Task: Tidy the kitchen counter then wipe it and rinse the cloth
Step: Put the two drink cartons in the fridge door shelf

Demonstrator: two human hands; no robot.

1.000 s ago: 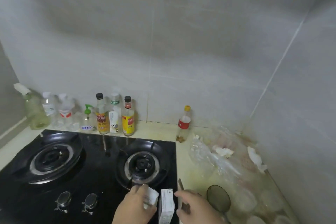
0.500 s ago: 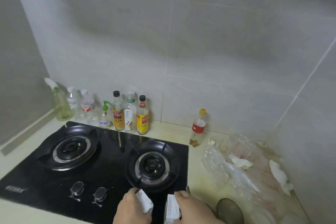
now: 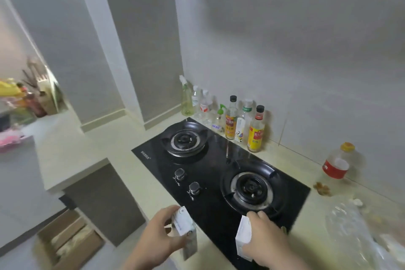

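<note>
left hand (image 3: 157, 241): fingers and thumb closed round a small white carton (image 3: 182, 224). the carton is held tilted, clear of the surface, above the front edge of the tabletop (image 3: 98, 144), just left of the stove (image 3: 219, 160).

right hand (image 3: 268, 244): fingers wrapped over the top of a white box (image 3: 242, 237), gripping it upright over the front right corner of the stove, near the right burner (image 3: 252, 188). whether the box touches the black glass cannot be told. the two hands are near each other but apart.

back wall: a row of bottles (image 3: 232, 120) stands behind the left burner (image 3: 185, 139), each just beside the next. a bottle with a red label (image 3: 335, 165) stands alone further right, with a brown scrap (image 3: 322, 188) on the tabletop in front of it.

right end of the tabletop: crumpled clear plastic (image 3: 350, 228) lies there, blurred.

floor, lower left: an open cardboard box (image 3: 65, 241) sits below the tabletop edge.
</note>
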